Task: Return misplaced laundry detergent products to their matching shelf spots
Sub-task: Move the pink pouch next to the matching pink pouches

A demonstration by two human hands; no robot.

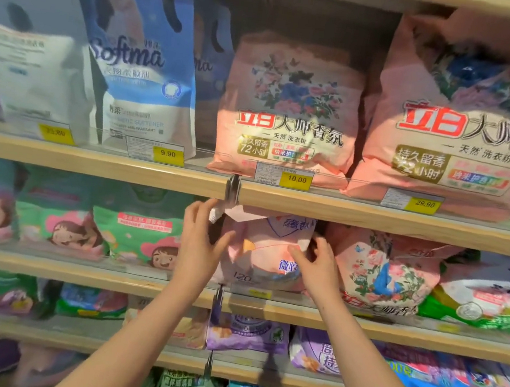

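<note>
A pale pink detergent bag (264, 252) with blue print stands upright on the second shelf (359, 325), just right of the shelf divider. My left hand (201, 238) presses against the bag's left side with fingers spread, thumb toward its front. My right hand (315, 265) lies on the bag's right front, fingers apart, next to a pink floral bag (388, 274). Both hands touch the bag; neither closes around it. The bag's top tucks under the shelf above.
The top shelf (373, 214) carries two pink floral powder bags (293, 108) and blue Softma pouches (141, 60), with yellow price tags (296, 179). Green cartoon bags (139, 237) sit left of my hands. Purple and blue packs (249, 334) fill lower shelves.
</note>
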